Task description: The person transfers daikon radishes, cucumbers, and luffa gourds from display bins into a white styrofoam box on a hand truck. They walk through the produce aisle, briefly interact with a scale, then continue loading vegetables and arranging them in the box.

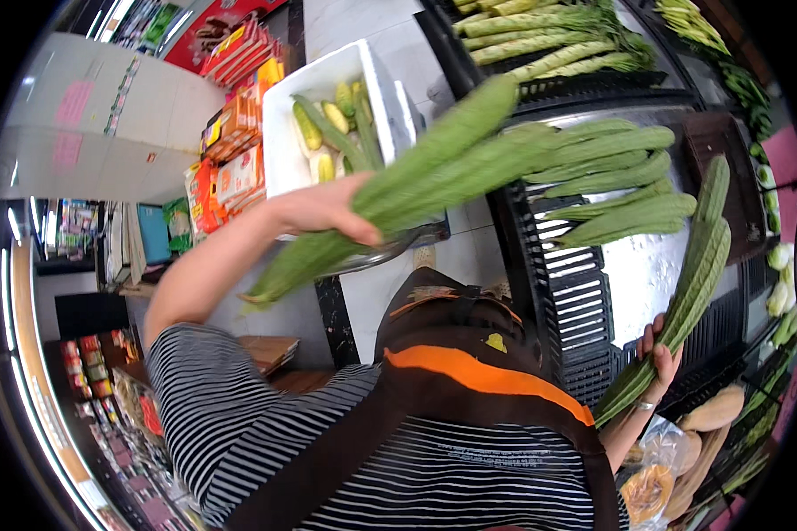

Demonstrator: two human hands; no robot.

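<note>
My left hand (328, 208) is closed around a pair of long green luffa gourds (443, 164), held slanting over the aisle. Their far ends overlap the view of the display stand. At the right, my right hand (662, 361) grips more ridged luffas (695, 279) from below, tilted up over the stand. Between the two hands, several luffas (607, 164) lie side by side on the shiny metal surface (633, 274) of the stand. Part of a round metal pan or bowl (376, 255) shows beneath the left-hand luffas; the rest is hidden.
A white foam box (283, 97) with yellowish and green gourds stands beyond my left hand. Black slatted trays (580, 305) edge the stand; paler ridged vegetables (549, 40) lie at its far end. Orange and red packages (239, 173) are stacked left, tan squashes (713, 411) near right.
</note>
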